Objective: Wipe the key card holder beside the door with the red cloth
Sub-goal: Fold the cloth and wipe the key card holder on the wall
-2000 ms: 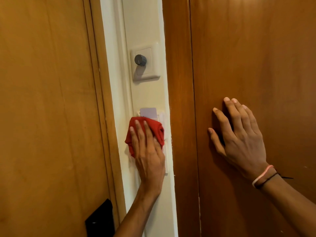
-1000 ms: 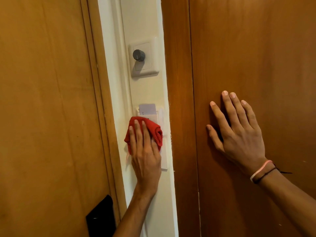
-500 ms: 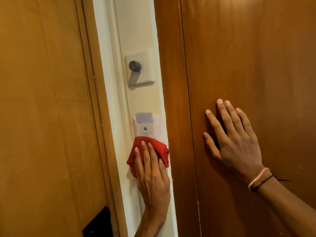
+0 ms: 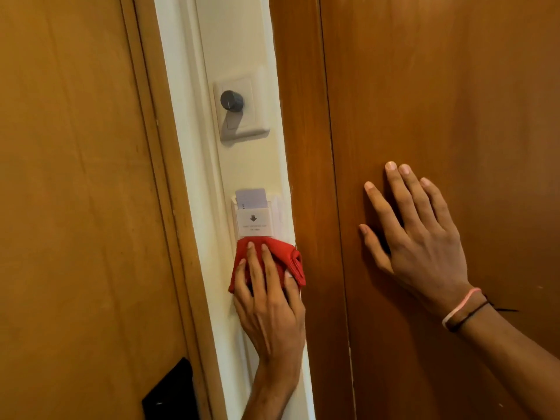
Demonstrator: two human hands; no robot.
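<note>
A white key card holder [image 4: 254, 222] with a black arrow is fixed on the narrow cream wall strip [image 4: 242, 165], with a pale key card [image 4: 251, 197] standing in its top slot. My left hand [image 4: 271, 307] presses the bunched red cloth [image 4: 291, 259] flat against the wall, covering the holder's lower part just under the arrow panel. My right hand [image 4: 421, 237] rests flat with fingers spread on the dark wooden panel [image 4: 454, 101] to the right, holding nothing.
A white switch plate with a dark round knob [image 4: 231, 100] is mounted above the holder. The wooden door [image 4: 75, 177] fills the left, with a black lock plate [image 4: 169, 392] at its lower edge. A wooden frame post [image 4: 300, 116] borders the strip on the right.
My left hand slid the red cloth down from over the holder's face to its lower part, uncovering the arrow panel. My right hand stayed on the panel.
</note>
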